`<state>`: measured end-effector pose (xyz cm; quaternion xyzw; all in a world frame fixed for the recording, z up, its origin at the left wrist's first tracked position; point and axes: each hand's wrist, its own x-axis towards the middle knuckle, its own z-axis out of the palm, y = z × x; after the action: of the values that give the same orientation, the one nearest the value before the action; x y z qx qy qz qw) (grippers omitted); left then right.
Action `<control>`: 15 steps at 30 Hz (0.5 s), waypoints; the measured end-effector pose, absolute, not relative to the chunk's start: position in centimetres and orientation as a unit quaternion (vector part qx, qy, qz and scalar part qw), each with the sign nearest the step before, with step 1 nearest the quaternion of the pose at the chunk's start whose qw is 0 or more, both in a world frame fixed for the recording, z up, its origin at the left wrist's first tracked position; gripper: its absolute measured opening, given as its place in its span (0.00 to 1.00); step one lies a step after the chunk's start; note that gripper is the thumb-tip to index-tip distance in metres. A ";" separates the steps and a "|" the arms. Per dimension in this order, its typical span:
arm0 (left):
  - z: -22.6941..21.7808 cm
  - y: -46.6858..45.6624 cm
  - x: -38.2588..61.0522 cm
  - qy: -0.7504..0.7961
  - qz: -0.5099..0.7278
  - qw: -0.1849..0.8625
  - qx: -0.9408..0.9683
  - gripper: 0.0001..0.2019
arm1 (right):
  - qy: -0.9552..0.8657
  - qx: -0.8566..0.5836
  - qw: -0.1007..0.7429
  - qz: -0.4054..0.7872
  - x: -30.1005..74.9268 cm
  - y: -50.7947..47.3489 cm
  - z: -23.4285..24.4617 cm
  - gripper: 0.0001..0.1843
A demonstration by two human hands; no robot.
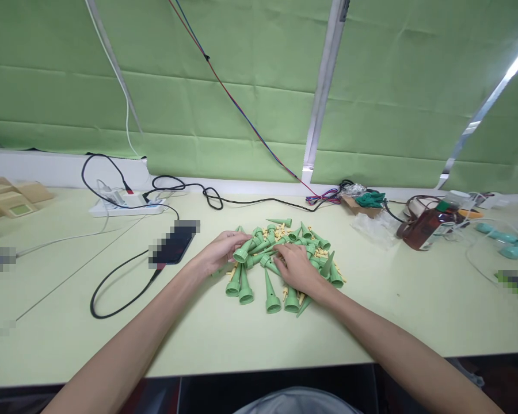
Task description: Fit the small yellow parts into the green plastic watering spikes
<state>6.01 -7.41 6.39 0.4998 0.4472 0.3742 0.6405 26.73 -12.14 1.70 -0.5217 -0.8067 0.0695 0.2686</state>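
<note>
A heap of several green plastic cone spikes (280, 261) mixed with small yellow pieces (276, 232) lies on the pale green table (250, 333). My left hand (218, 253) rests at the heap's left side with its fingers curled around one green cone (247, 248). My right hand (297, 267) lies palm down on the middle of the heap, fingers bent over the cones; what it grips, if anything, is hidden under it.
A black phone (175, 244) on a black cable lies left of the heap. A white power strip (127, 205) with cords sits behind it. A brown bottle (427, 227), plastic bags and teal objects (507, 241) are at the right. Green blinds hang behind.
</note>
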 end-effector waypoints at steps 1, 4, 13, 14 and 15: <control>6.4 -7.4 6.0 0.445 0.374 0.641 0.501 0.15 | -0.807 -0.521 0.267 0.070 26.8 -12.1 1.6 0.12; 6.3 -7.3 6.0 0.453 0.377 0.634 0.500 0.14 | -0.808 -0.520 0.267 0.070 26.8 -11.9 1.4 0.16; 6.3 -7.3 5.9 0.455 0.375 0.634 0.501 0.15 | -0.803 -0.508 0.296 0.098 27.0 -11.4 1.2 0.16; 6.3 -7.3 5.9 0.453 0.373 0.634 0.504 0.15 | -0.801 -0.508 0.302 0.102 27.0 -11.3 1.2 0.16; 6.2 -7.3 5.9 0.452 0.371 0.634 0.506 0.15 | -0.799 -0.507 0.307 0.104 27.1 -11.3 1.1 0.16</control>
<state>5.91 -7.26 6.25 0.5056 0.4517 0.3712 0.6344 27.05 -11.26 1.14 -0.5074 -0.7985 0.1043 0.3067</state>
